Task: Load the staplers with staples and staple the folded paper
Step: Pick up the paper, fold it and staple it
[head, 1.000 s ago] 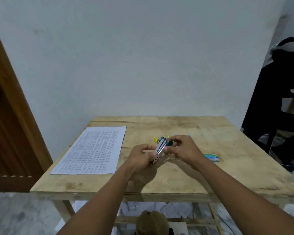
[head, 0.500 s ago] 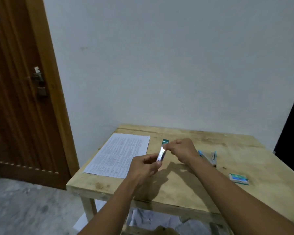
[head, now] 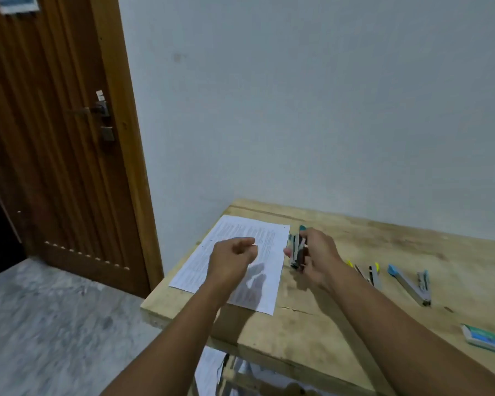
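My right hand (head: 317, 257) grips a teal stapler (head: 297, 250) just above the wooden table (head: 326, 318), beside the right edge of a printed paper sheet (head: 240, 247) that lies flat. My left hand (head: 231, 257) hovers over the sheet with fingers loosely curled and nothing in it. On the table to the right lie a yellow stapler (head: 367, 272), opened out, and a light blue stapler (head: 410, 282), also opened out. A small teal staple box (head: 485, 338) rests near the right edge.
A brown wooden door (head: 55, 132) with a handle stands at the left, beside a white wall. The table's left front corner is just below my left forearm. Grey marble floor (head: 55, 324) lies to the left. Papers show under the table.
My left hand let go of the stapler and moved left over the paper. The right hand kept the stapler. The view swung to the left, so the table sits further right.
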Tool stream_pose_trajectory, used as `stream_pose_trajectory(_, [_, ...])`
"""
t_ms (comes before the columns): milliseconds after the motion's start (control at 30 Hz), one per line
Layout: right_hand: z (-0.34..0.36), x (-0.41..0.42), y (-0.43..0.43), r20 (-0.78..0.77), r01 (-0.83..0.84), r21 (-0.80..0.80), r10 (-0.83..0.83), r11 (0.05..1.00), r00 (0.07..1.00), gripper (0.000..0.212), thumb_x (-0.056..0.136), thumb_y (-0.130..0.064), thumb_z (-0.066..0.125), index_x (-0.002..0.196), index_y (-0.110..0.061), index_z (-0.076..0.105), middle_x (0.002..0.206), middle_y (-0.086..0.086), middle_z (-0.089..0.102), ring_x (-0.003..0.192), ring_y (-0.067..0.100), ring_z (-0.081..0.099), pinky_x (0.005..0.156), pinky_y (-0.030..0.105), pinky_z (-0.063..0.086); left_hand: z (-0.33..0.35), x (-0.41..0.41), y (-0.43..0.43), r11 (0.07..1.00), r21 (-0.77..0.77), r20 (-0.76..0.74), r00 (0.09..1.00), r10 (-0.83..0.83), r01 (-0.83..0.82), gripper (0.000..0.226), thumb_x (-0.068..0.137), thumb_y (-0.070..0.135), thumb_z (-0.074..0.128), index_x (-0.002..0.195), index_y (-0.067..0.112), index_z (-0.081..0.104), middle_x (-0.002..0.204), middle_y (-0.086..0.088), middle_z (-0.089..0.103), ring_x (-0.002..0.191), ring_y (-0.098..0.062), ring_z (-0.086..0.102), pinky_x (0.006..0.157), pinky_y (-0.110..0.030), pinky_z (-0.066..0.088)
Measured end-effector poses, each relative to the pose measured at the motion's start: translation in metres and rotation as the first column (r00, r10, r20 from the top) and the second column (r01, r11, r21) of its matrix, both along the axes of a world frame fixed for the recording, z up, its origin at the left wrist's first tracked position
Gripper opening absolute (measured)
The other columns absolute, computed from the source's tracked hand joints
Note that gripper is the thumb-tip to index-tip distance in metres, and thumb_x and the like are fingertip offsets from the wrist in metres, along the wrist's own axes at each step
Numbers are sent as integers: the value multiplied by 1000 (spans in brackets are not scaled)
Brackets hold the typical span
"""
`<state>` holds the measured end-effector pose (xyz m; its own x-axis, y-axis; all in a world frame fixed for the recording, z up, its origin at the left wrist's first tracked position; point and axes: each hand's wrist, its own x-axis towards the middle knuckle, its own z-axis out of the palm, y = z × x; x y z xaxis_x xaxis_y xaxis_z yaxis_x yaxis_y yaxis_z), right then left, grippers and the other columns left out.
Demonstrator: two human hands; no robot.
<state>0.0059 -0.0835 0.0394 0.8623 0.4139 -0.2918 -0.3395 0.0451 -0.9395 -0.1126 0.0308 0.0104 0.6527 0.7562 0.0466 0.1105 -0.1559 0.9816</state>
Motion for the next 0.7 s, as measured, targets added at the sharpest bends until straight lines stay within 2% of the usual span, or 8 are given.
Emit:
stream_pose_trajectory(67, [-11, 10, 6, -48, -7, -65, 4, 998, 999, 22, 95, -18, 46, 76, -8, 52, 64, 10, 49, 51, 22, 44, 50, 25, 35, -3, 2, 22, 970, 221, -149, 980, 133, -98, 30, 90, 16, 64, 120, 15, 68, 120, -2, 69, 108, -16, 64, 94, -28, 48])
stream_pose_trajectory(133, [-23, 21, 11, -13, -38, -188, 36, 981, 999, 21, 89, -23, 63, 80, -7, 53, 62, 8, 46, 51, 21, 42, 46, 25, 36, -5, 4, 39, 920, 383, -303, 929, 214, -87, 37, 92, 17, 59, 128, 12, 61, 127, -5, 65, 114, -21, 61, 94, -30, 45])
stream_pose_trajectory(200, [-34, 29, 14, 65, -33, -345, 59, 938, 996, 18, 78, -5, 70, 84, -4, 52, 63, 9, 48, 51, 22, 46, 45, 24, 38, -9, 8, 52, 878, 479, -458, 854, 245, 5, 35, 94, 24, 55, 126, 11, 59, 127, -7, 62, 110, -25, 60, 85, -31, 45])
stream_pose_trajectory(267, [-42, 34, 20, 175, 30, -522, 73, 852, 982, 17, 71, 2, 62, 82, -2, 49, 68, 13, 55, 47, 24, 49, 46, 26, 43, -15, 12, 63, 839, 539, -553, 783, 286, 75, 17, 94, 28, 52, 99, 14, 61, 111, -8, 67, 94, -24, 62, 75, -32, 46])
stream_pose_trajectory(333, [-44, 36, 28, 272, 91, -630, 110, 771, 956, 15, 72, -3, 62, 79, -4, 50, 76, 17, 63, 48, 28, 55, 47, 29, 49, -20, 16, 69, 787, 604, -601, 723, 342, 130, 23, 93, 29, 49, 76, 14, 52, 96, -7, 67, 87, -23, 60, 72, -35, 47])
stream_pose_trajectory(467, [-45, 40, 39, 325, 89, -694, 200, 715, 924, 22, 64, -9, 66, 81, -5, 52, 78, 14, 67, 56, 29, 60, 55, 32, 51, -15, 23, 71, 711, 688, -589, 685, 429, 146, 25, 96, 34, 48, 80, 15, 50, 84, -1, 56, 78, -19, 56, 67, -32, 44])
stream_pose_trajectory(600, [-45, 39, 44, 325, 50, -716, 268, 697, 907, 24, 73, -10, 72, 80, -8, 48, 75, 9, 61, 53, 24, 58, 47, 24, 43, -17, 23, 79, 757, 640, -640, 638, 429, 132, 33, 88, 45, 61, 94, 13, 59, 94, -6, 63, 85, -23, 63, 75, -36, 55])
stream_pose_trajectory(700, [-45, 37, 44, 352, 62, -738, 305, 672, 885, 27, 77, -13, 73, 86, -10, 48, 82, 5, 60, 72, 25, 64, 54, 26, 45, -18, 26, 81, 787, 603, -661, 632, 404, 128, 32, 86, 41, 65, 98, 11, 59, 99, -8, 63, 89, -25, 62, 71, -35, 54])
